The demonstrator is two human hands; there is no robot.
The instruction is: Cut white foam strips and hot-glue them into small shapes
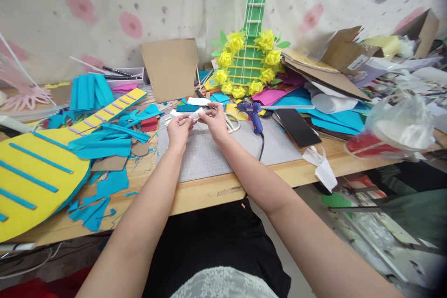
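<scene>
Above the grey cutting mat [199, 163], my left hand [179, 131] and my right hand [214, 120] meet around a small white strip of paper [196, 114]. Fingertips of both hands pinch it, one at each end. Another white paper piece [199, 101] lies just behind the fingers. Scissors [232, 122] with pale handles rest beside my right hand, their blades partly hidden. A blue hot glue gun [254, 116] lies further right, a clear glue stick [293, 107] near its back end.
A green paper guitar [246, 60] with yellow flowers leans at the back. On the left lies a yellow guitar shape [38, 167] among blue crepe paper scraps [104, 142]. A black phone [298, 128], a red-and-white cup [373, 142] in plastic and stacked cardboard [324, 74] crowd the right.
</scene>
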